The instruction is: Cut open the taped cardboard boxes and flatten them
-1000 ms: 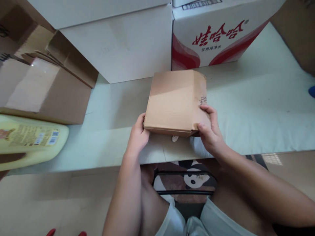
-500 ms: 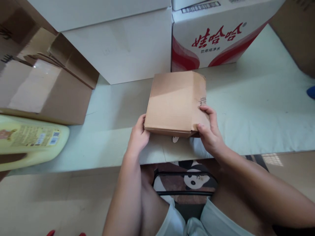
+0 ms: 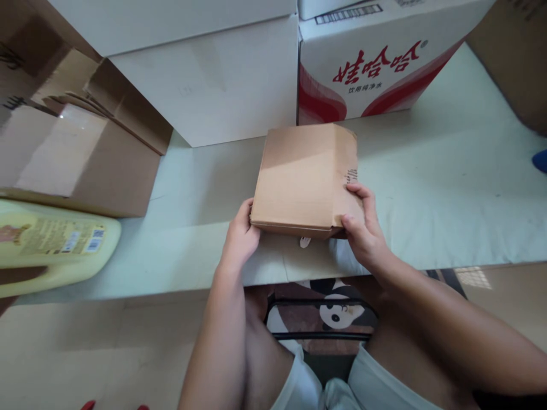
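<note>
A pale table [image 3: 448,199] is crowded with cartons, and a flat brown box [image 3: 299,176] lies near its front edge. Far left of this box a yellow bottle [image 3: 55,245] lies on its side, with an open brown carton [image 3: 81,165] behind the bottle. Behind the box, to its left, stands a big white carton [image 3: 213,85]. The left hand [image 3: 240,239] grips the box's near left corner, fingers curled against the edge. The right hand [image 3: 363,228] grips the near right corner, thumb at the front edge, fingers closed over the folded side flap. It seems both hands brace the box from opposite sides so it stays shut and does not slide. Behind the box, to the right, stands a red-and-white carton [image 3: 376,68]
</note>
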The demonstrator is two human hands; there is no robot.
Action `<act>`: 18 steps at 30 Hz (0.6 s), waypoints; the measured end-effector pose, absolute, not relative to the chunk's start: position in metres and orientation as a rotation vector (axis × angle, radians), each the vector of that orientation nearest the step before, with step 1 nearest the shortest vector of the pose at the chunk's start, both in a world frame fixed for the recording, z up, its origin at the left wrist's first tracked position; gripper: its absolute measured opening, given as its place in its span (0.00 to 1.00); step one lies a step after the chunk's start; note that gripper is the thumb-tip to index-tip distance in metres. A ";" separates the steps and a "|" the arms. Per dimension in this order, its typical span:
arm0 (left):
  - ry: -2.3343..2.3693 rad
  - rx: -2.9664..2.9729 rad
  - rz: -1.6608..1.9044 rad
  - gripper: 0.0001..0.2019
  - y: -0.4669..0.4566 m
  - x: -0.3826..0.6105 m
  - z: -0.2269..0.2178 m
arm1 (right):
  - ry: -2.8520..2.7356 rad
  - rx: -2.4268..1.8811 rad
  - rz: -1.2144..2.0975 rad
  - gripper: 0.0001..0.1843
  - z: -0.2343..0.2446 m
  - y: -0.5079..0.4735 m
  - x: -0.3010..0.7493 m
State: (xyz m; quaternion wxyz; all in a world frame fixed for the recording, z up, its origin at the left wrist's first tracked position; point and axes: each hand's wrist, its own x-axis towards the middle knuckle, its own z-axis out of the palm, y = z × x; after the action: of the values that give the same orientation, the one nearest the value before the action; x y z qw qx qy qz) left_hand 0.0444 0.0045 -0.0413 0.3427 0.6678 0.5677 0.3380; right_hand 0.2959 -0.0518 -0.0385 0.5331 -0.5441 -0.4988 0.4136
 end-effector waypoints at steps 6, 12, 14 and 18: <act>1.465 1.737 0.873 0.21 0.005 0.044 -0.042 | -1.197 -1.289 0.968 0.30 -0.039 -0.051 0.296; 1.461 1.743 0.886 0.21 0.005 0.044 -0.041 | -1.190 -1.288 0.962 0.30 -0.041 -0.051 0.296; 1.469 1.741 0.879 0.21 0.005 0.044 -0.041 | -1.181 -1.277 0.971 0.30 -0.041 -0.051 0.296; 1.459 1.743 0.878 0.22 0.005 0.044 -0.041 | -1.167 -1.269 0.987 0.30 -0.038 -0.052 0.296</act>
State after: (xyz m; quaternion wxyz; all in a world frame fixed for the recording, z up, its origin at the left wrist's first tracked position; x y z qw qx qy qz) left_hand 0.0445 0.0048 -0.0414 0.3451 0.6712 0.5621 0.3382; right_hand 0.2956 -0.0518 -0.0381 0.5458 -0.5353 -0.4921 0.4164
